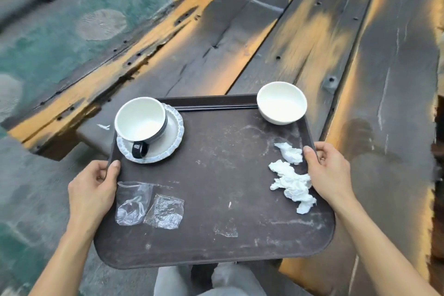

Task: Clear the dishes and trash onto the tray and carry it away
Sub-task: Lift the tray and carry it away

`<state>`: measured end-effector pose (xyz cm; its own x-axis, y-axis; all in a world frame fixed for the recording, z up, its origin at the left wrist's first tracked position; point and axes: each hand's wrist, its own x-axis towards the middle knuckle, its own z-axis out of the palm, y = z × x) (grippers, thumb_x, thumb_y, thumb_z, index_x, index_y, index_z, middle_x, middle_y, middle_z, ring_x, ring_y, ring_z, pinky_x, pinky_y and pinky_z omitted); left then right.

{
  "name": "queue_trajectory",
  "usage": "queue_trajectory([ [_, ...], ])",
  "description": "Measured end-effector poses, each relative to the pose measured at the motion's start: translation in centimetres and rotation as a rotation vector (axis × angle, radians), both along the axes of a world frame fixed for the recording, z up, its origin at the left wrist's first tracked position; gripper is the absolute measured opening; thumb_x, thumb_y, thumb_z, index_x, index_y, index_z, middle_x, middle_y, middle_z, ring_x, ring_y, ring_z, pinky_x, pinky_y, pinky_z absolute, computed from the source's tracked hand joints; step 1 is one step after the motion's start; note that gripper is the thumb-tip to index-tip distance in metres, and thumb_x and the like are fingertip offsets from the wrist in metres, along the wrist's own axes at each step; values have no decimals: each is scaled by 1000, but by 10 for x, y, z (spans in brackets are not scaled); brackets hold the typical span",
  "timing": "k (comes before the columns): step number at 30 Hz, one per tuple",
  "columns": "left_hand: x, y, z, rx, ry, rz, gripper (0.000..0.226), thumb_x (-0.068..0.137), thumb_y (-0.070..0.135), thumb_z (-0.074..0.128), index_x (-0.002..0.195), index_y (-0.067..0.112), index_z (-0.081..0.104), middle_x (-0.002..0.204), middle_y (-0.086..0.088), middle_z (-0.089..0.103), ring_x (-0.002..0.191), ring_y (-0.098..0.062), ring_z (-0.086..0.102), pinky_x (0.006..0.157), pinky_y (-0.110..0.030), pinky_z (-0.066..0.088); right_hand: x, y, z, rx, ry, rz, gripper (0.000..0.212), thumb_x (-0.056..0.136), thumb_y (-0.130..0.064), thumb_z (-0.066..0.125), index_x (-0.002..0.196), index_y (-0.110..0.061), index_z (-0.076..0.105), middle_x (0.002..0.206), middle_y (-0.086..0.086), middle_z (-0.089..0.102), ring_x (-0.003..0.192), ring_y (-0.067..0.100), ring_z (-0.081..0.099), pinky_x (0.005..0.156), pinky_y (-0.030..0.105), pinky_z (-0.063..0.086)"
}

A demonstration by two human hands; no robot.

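Tray (216,175), stiff and loaded, hangs clear of the worktop (312,31); left hand (92,190) and right hand (330,173) each close their grip on opposite side rims. Fragile cup (140,120) and bowl (281,102) may slide; keep level.

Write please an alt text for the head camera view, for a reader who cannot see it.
Two bare hands, left hand and right hand, hold a dark brown tray by its side edges above a weathered wooden table. On it are a cup on a saucer, a white bowl, crumpled napkins and clear plastic wrappers.
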<state>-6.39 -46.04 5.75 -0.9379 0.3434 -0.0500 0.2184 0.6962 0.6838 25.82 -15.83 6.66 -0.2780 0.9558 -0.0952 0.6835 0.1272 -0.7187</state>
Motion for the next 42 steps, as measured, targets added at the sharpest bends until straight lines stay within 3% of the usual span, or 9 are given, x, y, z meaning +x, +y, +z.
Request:
queue_trajectory([
  [2,7,-26,19,12,0,68,22,96,38,60,88,18,66,74,-2,67,80,-26,61,77,-39,42,-15,-4,15,9,-2,78,13,96,-34,58,96,-22,62,73,-1,66,75,18,60,64,21,40],
  [8,14,-107,51,32,7,267,22,94,38,62,87,18,67,72,-2,66,77,-26,62,74,-37,41,-70,-29,44,-4,12,278,18,96,-39,55,98,-23,61,75,1,67,78,21,61,72,37,45],
  [12,13,-169,63,21,9,388,26,92,46,59,82,23,64,70,0,66,74,-27,63,75,-43,49,-117,-60,58,-1,8,416,19,97,-35,54,101,-17,60,73,-1,63,80,26,59,71,36,39],
  [15,8,-213,69,13,11,481,29,91,51,57,80,24,63,70,0,67,72,-25,64,75,-44,51,-153,-86,64,6,-2,509,22,97,-37,53,103,-18,60,76,-2,64,85,27,60,77,39,45],
  [20,-2,-284,81,15,65,599,26,93,41,61,81,18,64,66,-2,64,69,-25,61,69,-39,44,-222,-141,72,30,-3,650,25,96,-42,51,104,-21,60,92,1,68,96,28,60,83,41,47],
  [22,-8,-314,85,2,78,642,26,94,36,61,80,15,64,64,-4,62,67,-27,59,68,-37,41,-250,-167,74,47,5,698,24,96,-41,52,104,-20,61,90,-1,67,94,27,61,79,38,45],
  [30,-49,-429,92,-19,97,765,29,95,34,59,75,13,61,63,-10,62,68,-32,58,67,-37,38,-346,-275,82,74,21,803,23,97,-35,55,107,-16,65,74,-16,60,88,20,58,76,31,36],
  [37,-91,-509,96,-59,116,814,28,96,32,59,76,13,64,60,-6,61,68,-31,58,71,-35,36,-406,-356,77,81,13,857,21,99,-37,52,96,-19,61,74,-10,63,83,27,61,72,35,39],
  [42,-121,-538,92,-47,112,853,27,95,33,61,79,12,68,58,-7,60,67,-30,58,70,-35,38,-450,-385,84,94,8,906,22,99,-35,51,100,-16,61,76,-10,61,83,26,59,71,33,37],
])
